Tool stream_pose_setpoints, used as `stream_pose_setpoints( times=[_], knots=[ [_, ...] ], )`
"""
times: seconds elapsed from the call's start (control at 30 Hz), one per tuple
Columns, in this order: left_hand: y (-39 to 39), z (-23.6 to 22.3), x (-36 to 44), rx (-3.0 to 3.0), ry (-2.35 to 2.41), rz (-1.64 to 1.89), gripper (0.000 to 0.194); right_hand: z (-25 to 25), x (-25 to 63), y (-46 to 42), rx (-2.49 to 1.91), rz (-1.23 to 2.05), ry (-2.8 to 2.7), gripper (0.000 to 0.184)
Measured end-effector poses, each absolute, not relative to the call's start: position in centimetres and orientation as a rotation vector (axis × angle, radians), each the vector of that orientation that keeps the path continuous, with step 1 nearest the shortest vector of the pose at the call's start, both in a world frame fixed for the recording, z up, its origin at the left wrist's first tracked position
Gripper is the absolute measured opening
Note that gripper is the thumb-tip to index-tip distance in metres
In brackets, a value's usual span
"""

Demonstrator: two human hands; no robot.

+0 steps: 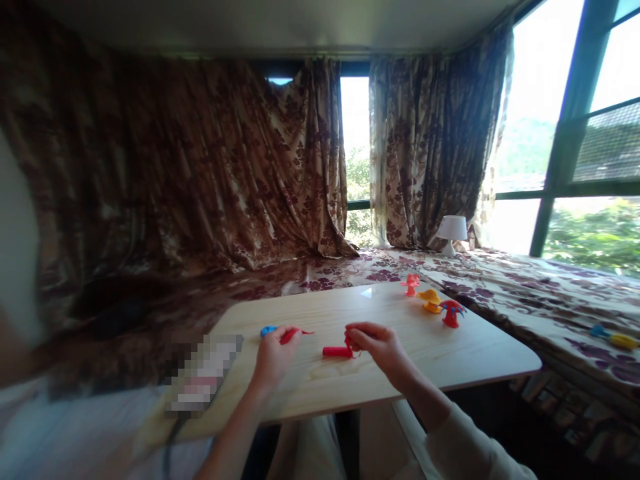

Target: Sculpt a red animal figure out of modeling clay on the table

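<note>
My left hand (277,357) is closed in a pinch around a thin red pointed piece (295,335), which sticks out to the right; it looks like modelling clay, though its kind is not certain. Just behind that hand lies a blue lump (267,330), partly covered by the fingers. Thumb and fingertips of my right hand (377,341) pinch a small red clay-like piece (349,341) above the table. Below and left of those fingertips, a red cylinder (337,352) rests on its side on the light wooden table (400,370).
Toward the table's far right stand a pink figure (411,285), a yellow figure (431,301) and a red figure with blue parts (451,313). A blurred-out flat device (205,377) lies at the left edge. A white lamp (453,233) stands beyond, by the curtains (415,153).
</note>
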State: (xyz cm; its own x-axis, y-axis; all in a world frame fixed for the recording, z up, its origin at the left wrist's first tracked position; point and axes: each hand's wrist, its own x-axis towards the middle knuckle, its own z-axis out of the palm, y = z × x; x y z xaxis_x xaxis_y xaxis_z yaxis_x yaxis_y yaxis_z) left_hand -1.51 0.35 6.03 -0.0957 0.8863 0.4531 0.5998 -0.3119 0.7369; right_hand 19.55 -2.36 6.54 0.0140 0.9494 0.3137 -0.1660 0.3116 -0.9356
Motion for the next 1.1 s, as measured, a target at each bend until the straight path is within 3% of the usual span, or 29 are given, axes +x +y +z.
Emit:
stream_pose_setpoints(
  times=[0.17, 0.37, 0.47, 0.57, 0.7, 0.8, 1.0, 1.1],
  knots=[
    [1.3, 4.2, -3.6, 1.997, 1.905, 1.312, 0.007, 7.1, 21.0, -2.3, -0.845, 1.080, -1.192, 0.037],
    [-0.2, 4.6, -2.9, 2.124, 1.850, 1.351, 0.019, 6.4, 19.3, -2.3, -0.834, 1.109, -1.168, 0.034],
    [-1.5, 5.2, -0.2, 1.724, 1.487, 1.524, 0.024, 6.4, 18.3, -2.2, -0.824, 1.028, -1.155, 0.035],
    [-2.6, 5.4, 2.8, 1.149, 1.054, 1.203, 0.030, 6.2, 17.5, -2.1, -0.857, 0.905, -1.234, 0.032],
    [-3.0, 5.3, 4.2, 0.758, 0.756, 1.091, 0.023, 5.5, 17.2, -2.1, -0.894, 0.490, -1.474, 0.005],
    [-3.0, 5.4, 3.9, 0.592, 0.611, 1.100, 0.020, 5.3, 17.3, -2.3, -0.849, 0.274, -1.665, 0.013],
    [-2.5, 5.6, 3.3, 0.499, 0.653, 1.228, 0.013, 5.8, 18.7, -2.5, -0.788, 0.295, -1.720, 0.030],
    [-1.8, 5.6, 3.2, 0.392, 0.650, 1.256, 0.014, 4.6, 19.9, -1.1, -0.858, 0.318, -1.601, 0.022]
  ],
)
